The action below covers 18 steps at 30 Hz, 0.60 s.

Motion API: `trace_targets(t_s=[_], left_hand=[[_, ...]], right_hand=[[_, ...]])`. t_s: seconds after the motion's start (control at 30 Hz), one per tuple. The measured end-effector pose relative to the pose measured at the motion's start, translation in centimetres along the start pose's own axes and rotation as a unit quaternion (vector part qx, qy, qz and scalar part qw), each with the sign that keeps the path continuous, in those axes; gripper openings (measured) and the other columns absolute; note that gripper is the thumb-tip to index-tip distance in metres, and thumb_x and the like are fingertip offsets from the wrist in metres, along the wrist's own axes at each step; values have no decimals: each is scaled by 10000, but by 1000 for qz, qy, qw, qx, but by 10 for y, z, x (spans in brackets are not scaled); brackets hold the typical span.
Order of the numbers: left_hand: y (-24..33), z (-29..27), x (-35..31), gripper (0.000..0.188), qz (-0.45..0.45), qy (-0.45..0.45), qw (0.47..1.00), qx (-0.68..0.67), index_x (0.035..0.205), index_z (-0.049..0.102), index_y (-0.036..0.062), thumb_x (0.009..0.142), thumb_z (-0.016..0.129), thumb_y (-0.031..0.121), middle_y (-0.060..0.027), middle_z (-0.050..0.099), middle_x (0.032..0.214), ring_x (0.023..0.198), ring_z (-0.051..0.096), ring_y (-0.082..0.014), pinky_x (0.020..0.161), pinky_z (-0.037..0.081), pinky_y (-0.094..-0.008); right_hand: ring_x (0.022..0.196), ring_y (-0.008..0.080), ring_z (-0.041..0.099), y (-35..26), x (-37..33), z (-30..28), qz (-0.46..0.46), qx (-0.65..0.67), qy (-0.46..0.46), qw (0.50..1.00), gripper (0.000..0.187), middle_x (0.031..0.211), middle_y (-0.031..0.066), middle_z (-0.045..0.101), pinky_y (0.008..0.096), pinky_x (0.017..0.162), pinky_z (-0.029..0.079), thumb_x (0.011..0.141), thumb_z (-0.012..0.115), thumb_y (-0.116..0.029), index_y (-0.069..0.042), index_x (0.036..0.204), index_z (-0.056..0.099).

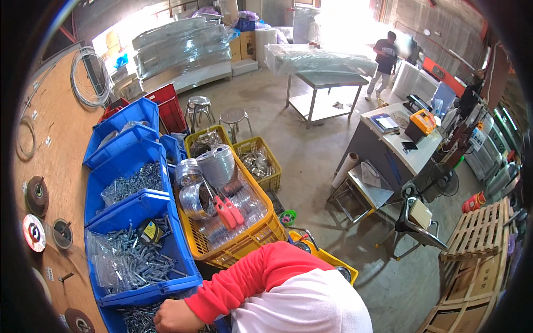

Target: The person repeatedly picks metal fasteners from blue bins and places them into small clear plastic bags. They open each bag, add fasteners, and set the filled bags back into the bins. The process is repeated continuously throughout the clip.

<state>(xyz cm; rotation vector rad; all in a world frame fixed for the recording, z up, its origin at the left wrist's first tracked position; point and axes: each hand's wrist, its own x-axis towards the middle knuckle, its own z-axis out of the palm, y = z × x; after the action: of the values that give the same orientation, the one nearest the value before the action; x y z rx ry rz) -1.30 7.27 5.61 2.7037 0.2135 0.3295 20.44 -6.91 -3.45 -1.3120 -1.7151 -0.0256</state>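
My right hand [176,316], coming out of a red sleeve, is low in the picture at the nearest blue bin [111,319]. Its fingers are curled closed among the metal bolts [140,319]; whatever they grip is hidden. My left hand is out of view. Just beyond, a larger blue bin [180,277] contains long bolts [141,261], clear plastic bags [108,266] and a black-and-yellow tape measure [149,232]. Farther off, another blue bin [94,183] holds smaller fasteners [139,180].
A yellow crate [261,240] holds wire coils [216,165] and red-handled pliers [227,212]. At left, a wooden board [61,133] carries discs and wire loops. Stools [234,116], a desk [366,133], a chair [419,222] and pallets [483,230] stand around; a person [384,61] is far back.
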Motion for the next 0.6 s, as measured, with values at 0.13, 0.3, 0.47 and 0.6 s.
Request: trace_targets(t_s=[0.13, 0.3, 0.47, 0.6], left_hand=[[-6, -8, -14, 179, -43, 11, 999, 16, 1031, 763, 35, 856, 795, 58, -149, 751, 950, 780, 721, -245, 676, 574, -340], [-11, 15, -22, 290, -30, 153, 988, -14, 1165, 733, 62, 891, 808, 120, -82, 729, 851, 679, 645, -152, 612, 532, -294], [-5, 23, -31, 425, -111, 175, 978, -4, 1309, 673, 73, 918, 807, 171, -29, 686, 749, 602, 564, -101, 551, 476, -280], [-1, 12, -31, 509, -123, 140, 982, 32, 1382, 627, 68, 925, 806, 204, -23, 671, 725, 580, 542, -97, 535, 459, -283]], right_hand=[[819, 374, 690, 3, 8, -9, -42, 141, 62, 987, 132, 839, 163, 670, 478, 685, 525, 867, 684, -138, -16, 874, 633], [820, 391, 682, 3, 7, 3, 14, 193, 106, 975, 189, 877, 175, 676, 478, 691, 521, 857, 696, -80, 13, 1001, 615], [809, 411, 682, 30, 5, 23, 58, 236, 18, 970, 319, 919, 197, 686, 464, 692, 526, 817, 728, -78, 40, 1089, 611], [880, 400, 656, 29, 4, 38, 70, 206, 19, 976, 202, 921, 176, 654, 479, 739, 507, 834, 687, -115, 14, 974, 619]])
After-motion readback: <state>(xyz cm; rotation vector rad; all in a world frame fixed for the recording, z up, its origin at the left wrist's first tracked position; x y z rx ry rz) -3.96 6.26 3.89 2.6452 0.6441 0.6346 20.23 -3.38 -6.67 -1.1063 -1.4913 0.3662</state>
